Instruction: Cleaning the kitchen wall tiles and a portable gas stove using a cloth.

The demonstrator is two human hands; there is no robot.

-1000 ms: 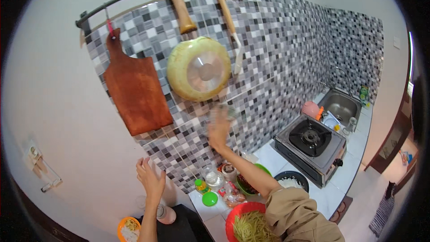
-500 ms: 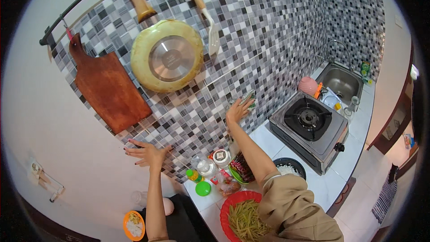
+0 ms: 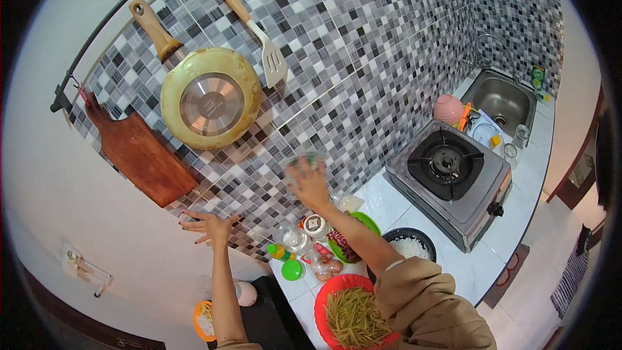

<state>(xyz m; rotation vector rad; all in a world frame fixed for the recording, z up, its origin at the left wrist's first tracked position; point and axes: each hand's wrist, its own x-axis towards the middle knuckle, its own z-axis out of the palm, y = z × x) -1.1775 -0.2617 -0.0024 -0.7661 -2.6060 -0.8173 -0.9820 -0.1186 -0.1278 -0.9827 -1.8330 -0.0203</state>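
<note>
My right hand (image 3: 308,185) presses a greenish-white cloth (image 3: 312,156) against the mosaic-tiled wall (image 3: 350,100), above the counter. The hand is slightly blurred, and its palm and fingers hide most of the cloth. Lower and to the left, my left hand (image 3: 211,227) is spread with nothing in it, against the tiles near their left edge. Above it hang a brown wooden cutting board (image 3: 144,159), a frying pan (image 3: 210,100) with its underside outward, and a slotted turner (image 3: 271,61).
Below my arms, the white counter (image 3: 463,266) holds a red bowl of green strips (image 3: 356,317), a green-lidded container (image 3: 293,270), jars, and a black bowl of white food (image 3: 411,246). A gas stove (image 3: 447,168) stands to the right, before the metal sink (image 3: 502,100).
My right hand has slid the cloth left and slightly down along the tiles. The left hand stays spread in nearly the same place. The whole view has shifted a little.
</note>
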